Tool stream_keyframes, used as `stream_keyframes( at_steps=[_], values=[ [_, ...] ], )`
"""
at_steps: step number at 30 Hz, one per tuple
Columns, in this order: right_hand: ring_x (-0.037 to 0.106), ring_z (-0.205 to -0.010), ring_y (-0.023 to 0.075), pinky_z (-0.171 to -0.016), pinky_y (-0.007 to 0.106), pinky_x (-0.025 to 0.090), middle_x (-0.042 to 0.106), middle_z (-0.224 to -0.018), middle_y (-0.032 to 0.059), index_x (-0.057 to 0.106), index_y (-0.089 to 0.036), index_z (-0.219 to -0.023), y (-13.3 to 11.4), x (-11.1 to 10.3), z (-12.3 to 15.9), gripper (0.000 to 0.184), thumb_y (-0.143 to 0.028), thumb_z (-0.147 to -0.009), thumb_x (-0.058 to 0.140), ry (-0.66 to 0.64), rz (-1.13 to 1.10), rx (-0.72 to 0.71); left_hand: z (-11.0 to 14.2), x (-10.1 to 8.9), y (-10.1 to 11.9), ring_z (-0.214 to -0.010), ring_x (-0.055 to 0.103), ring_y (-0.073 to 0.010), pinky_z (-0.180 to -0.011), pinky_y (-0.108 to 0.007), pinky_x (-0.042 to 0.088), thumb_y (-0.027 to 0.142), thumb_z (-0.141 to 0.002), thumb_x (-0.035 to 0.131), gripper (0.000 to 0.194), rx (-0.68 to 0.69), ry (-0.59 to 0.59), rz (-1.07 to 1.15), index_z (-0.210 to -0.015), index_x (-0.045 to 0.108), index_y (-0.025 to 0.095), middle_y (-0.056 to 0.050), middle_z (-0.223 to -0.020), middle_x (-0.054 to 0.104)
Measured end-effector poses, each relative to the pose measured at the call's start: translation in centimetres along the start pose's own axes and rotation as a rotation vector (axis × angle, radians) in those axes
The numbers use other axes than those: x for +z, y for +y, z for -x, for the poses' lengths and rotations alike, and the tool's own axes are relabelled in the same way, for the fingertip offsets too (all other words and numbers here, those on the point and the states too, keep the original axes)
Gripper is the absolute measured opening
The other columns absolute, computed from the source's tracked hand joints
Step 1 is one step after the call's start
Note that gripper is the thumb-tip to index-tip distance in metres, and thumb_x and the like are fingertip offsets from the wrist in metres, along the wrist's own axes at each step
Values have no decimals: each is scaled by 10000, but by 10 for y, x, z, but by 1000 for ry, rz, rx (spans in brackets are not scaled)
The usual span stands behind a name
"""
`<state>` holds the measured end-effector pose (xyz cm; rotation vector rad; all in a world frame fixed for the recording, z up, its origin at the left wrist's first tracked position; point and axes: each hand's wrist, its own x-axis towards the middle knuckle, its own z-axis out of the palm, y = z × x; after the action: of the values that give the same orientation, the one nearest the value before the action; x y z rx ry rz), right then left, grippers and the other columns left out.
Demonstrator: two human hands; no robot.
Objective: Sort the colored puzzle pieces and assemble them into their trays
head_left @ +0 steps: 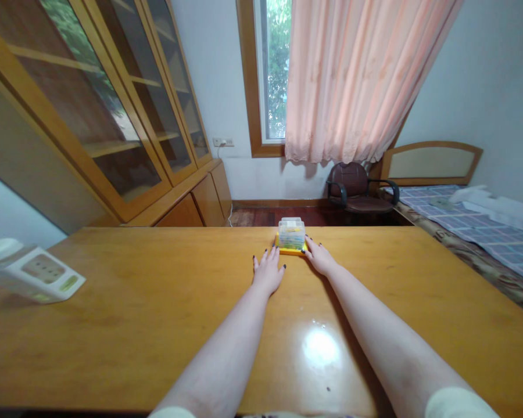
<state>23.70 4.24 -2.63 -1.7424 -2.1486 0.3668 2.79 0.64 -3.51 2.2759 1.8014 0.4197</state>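
Note:
A small clear plastic box [292,234] with flat pieces inside stands on a yellow base [291,252] near the far edge of the table. My left hand [268,273] lies palm down on the wood with its fingers spread, the fingertips close to the base's front left corner. Whether they touch it, I cannot tell. At the right end of the base is my right hand [320,258], its fingers stretched along the side and its thumb apart at the front corner. Both arms reach straight forward across the table.
The wooden table [157,325] spans the view. On its left stands a white appliance-like object [47,270]. Beyond are a glass-door cabinet [126,104], a pink curtain [353,81], a brown armchair [353,186] and a bed [483,223] at right.

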Motion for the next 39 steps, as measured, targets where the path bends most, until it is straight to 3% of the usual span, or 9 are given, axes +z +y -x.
stream_keyframes(
  at_steps=[10,16,20,22,24,28,32,36,39],
  values=[
    [341,-1318,200,-1098,454,185,287,-1477,85,194,-244,-1441,-1,4,-8,529,-303,-935,337,7,-7,-51,0,-3,0,-1356,243,-268,-1099,-571,86,377,-860,401,613,-33,8,26,-1431,233,227,-67,-1496,228],
    [356,-1308,235,-1082,509,199,321,-1460,101,230,-244,-1431,2,11,-14,541,-337,-917,371,25,-78,-65,-1,-4,0,-1351,256,-266,-1102,-562,90,387,-854,409,625,-48,7,61,-1428,241,209,-74,-1499,214],
    [315,-1329,244,-1078,443,270,333,-1443,160,254,-141,-1422,4,3,-16,621,-389,-877,421,244,-240,-53,0,-5,0,-1345,272,-260,-1106,-556,77,398,-849,421,635,-68,15,92,-1424,245,196,-87,-1497,215],
    [318,-1326,234,-1074,420,292,346,-1430,173,271,-116,-1410,-1,-10,-19,631,-398,-868,431,411,-285,-84,0,-4,0,-1344,277,-256,-1107,-550,79,395,-847,431,632,-74,34,107,-1418,256,191,-97,-1494,224],
    [315,-1326,225,-1089,407,273,353,-1426,164,298,-119,-1397,-10,-29,-25,633,-396,-853,466,489,-260,-171,0,-4,-1,-1343,281,-251,-1110,-541,86,388,-845,440,610,-77,54,125,-1404,285,199,-101,-1488,244],
    [288,-1340,233,-1090,408,261,300,-1460,153,312,-128,-1397,-36,-55,-41,640,-369,-837,508,353,-79,-310,-2,-3,-3,-1337,293,-257,-1112,-506,141,371,-839,465,564,-117,96,174,-1360,362,182,-125,-1462,304],
    [298,-1326,297,-1083,517,202,357,-1432,145,371,-162,-1371,-54,-55,-54,637,-357,-802,578,206,114,-284,-5,-2,-8,-1313,332,-254,-1106,-435,222,334,-836,474,530,-158,163,261,-1321,412,128,-145,-1414,377],
    [441,-1218,259,-1073,495,231,510,-1300,128,478,-164,-1279,-59,-54,-54,477,-336,-838,539,225,109,-321,-7,-1,-12,-1282,372,-247,-1090,-407,269,313,-834,481,479,-158,217,338,-1278,458,136,-133,-1369,435],
    [481,-1153,249,-1036,431,315,549,-1224,130,514,-161,-1230,-63,-54,-36,448,-376,-838,535,311,-19,-331,-7,-3,-13,-1253,407,-233,-1082,-385,290,308,-838,478,425,-146,256,394,-1234,495,153,-117,-1320,484]
  ],
)
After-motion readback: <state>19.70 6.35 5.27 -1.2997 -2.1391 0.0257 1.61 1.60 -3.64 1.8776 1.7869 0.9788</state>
